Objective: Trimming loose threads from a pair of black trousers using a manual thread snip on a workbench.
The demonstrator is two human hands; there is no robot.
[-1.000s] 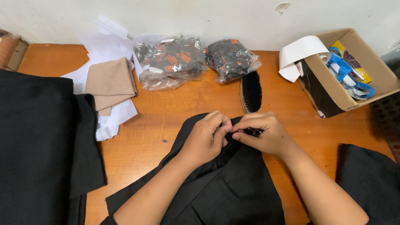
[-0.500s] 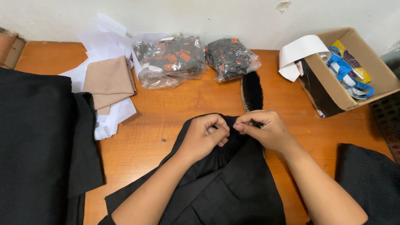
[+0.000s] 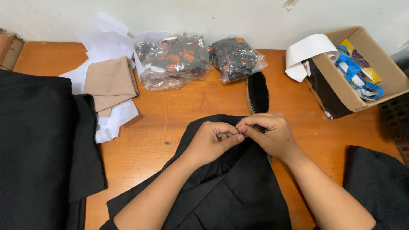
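A black garment lies on the wooden table in front of me. My left hand and my right hand meet at its top edge, fingertips touching, pinching something small that I cannot make out. Both hands rest on the black cloth. A black-bristled brush lies just beyond my right hand, its near end hidden by my fingers.
Two clear bags of small orange-and-black items sit by the wall. Tan cloth lies on white paper pieces. Black fabric is stacked at left, more at right. A cardboard box holds blue items.
My hands have shifted slightly down and closer together on the garment's edge; the fingertips now touch. More of the brush shows beyond them.
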